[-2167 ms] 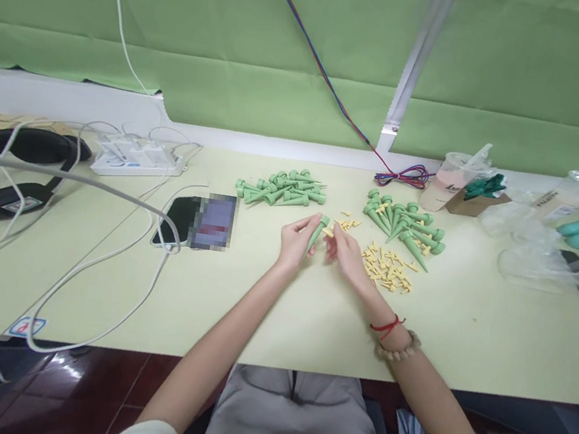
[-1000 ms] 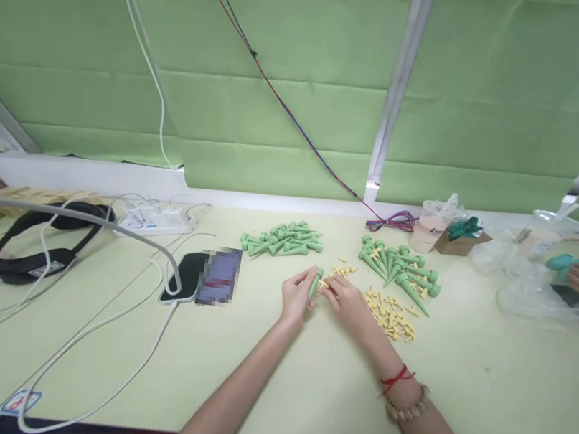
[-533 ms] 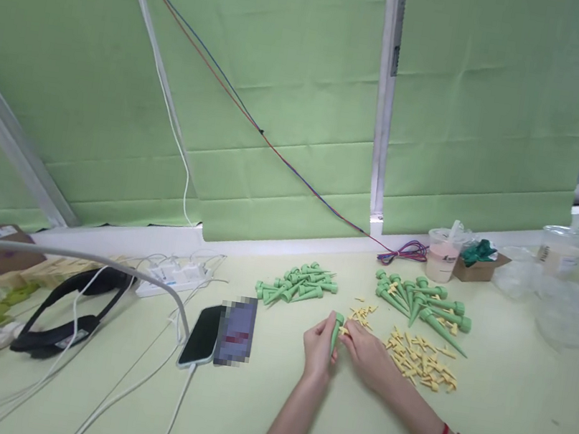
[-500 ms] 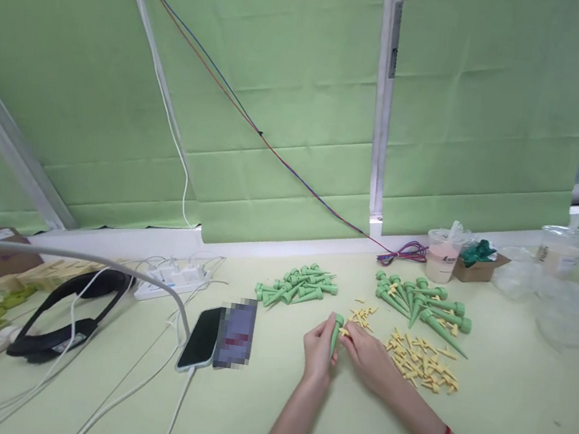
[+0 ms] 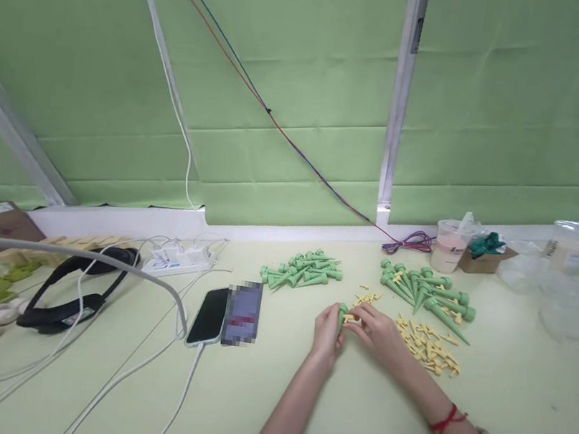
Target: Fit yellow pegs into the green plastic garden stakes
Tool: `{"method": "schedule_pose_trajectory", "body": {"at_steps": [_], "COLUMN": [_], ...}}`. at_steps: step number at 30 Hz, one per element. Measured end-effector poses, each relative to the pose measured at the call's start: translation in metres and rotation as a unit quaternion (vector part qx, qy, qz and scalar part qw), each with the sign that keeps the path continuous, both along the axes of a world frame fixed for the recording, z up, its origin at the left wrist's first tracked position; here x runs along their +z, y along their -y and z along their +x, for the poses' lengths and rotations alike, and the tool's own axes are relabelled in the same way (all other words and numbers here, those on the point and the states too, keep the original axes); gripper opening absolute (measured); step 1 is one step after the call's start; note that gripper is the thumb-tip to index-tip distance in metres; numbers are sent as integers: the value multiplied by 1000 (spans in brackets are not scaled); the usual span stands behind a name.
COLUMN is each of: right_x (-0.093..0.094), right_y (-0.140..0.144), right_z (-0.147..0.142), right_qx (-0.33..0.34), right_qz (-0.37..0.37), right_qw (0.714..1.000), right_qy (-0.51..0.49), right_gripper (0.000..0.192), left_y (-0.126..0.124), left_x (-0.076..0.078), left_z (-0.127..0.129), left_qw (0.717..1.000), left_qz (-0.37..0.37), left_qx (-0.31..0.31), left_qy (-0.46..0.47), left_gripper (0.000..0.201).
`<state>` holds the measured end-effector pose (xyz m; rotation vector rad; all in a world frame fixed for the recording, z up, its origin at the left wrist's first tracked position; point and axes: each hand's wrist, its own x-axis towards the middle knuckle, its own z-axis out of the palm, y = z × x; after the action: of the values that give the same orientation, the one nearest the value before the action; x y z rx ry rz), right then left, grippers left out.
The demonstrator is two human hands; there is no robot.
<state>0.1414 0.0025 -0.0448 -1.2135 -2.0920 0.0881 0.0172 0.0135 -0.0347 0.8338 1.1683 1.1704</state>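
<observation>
Since the earlier frames, the view has been raised toward the green backdrop, while both hands have stayed together at mid-worktop (image 5: 292, 420). Item: green spike (image 5: 342, 317), upright, clamped in the fingers of the left hand (image 5: 328, 327). Item: small yellow piece (image 5: 350, 319), pinched by the fingers of the right hand (image 5: 377, 332) and pressed against the spike's top. Stock: pile of green spikes (image 5: 303, 273) behind the hands; second pile of spikes (image 5: 427, 293) to the right; scattered yellow pieces (image 5: 428, 343) just beside the right hand. Also listed: phone (image 5: 210, 315) on a cable, power strip (image 5: 180, 256), black headband (image 5: 69, 291), drink cup (image 5: 449, 244). Risk, as judged: the tiny piece could be misaligned or dropped among the loose ones, since the head is turned up from the hands.
</observation>
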Motion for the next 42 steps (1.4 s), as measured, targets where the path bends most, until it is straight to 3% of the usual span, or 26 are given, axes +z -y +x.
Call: {"method": "schedule_pose_trajectory", "body": {"at_steps": [5,12,20,22,25,30,35,42], "right_x": [-3,-5,-12,-9,-2,4,1,3], "right_y": [0,-1,-9,-6,-3,-5,-5,-1], "right_z": [-1,-2,-9,-6,2,12,15,17], "right_qx": [8,2,24,8,-17,56,41,-10], "right_qz": [14,-95,-210,-204,-176,-96,-18,41], "right_qw": [999,985,956,957,962,983,994,994], "right_qy": [34,-142,-203,-207,-209,-145,-101,-103], "right_gripper": [25,41,63,61,40,26,21,24], "left_y": [0,5,9,6,1,-2,2,2], "left_x": [2,1,3,2,0,3,12,15], "left_z": [1,8,15,12,8,3,4,8], "left_qw": [999,995,991,993,997,998,995,994], "left_qz": [43,87,126,108,68,15,5,17], "left_qx": [2,-35,-12,-9,-10,-52,-97,-104], "left_qy": [-6,-29,-32,-40,-45,-19,-9,-13], "left_gripper": [30,40,37,34,33,36,37,36]}}
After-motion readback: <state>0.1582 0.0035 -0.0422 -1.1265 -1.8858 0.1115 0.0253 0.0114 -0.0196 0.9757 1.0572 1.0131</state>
